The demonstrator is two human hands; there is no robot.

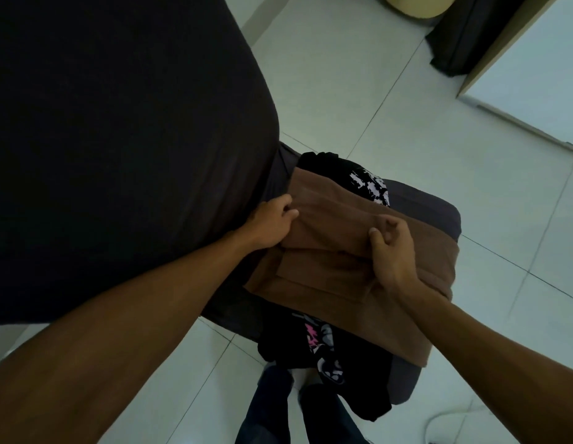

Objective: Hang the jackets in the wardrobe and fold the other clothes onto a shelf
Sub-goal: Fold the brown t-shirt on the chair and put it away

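A brown garment point(336, 277), folded into several layers, lies across a dark seat cushion point(426, 209). My left hand point(272, 222) grips its far left edge, fingers curled into the cloth. My right hand point(391, 251) pinches a fold near the middle, thumb against fingers. Under the brown garment lies a black garment with a white print point(368, 184) at the far side. Another black garment with a pink and grey print point(323, 347) hangs off the near edge.
A large dark chair back point(118, 139) fills the left of the view. White floor tiles point(407, 107) surround the seat. A pale round bin point(416, 4) and a dark curtain point(464, 36) stand at the top right. My legs point(278, 411) are below.
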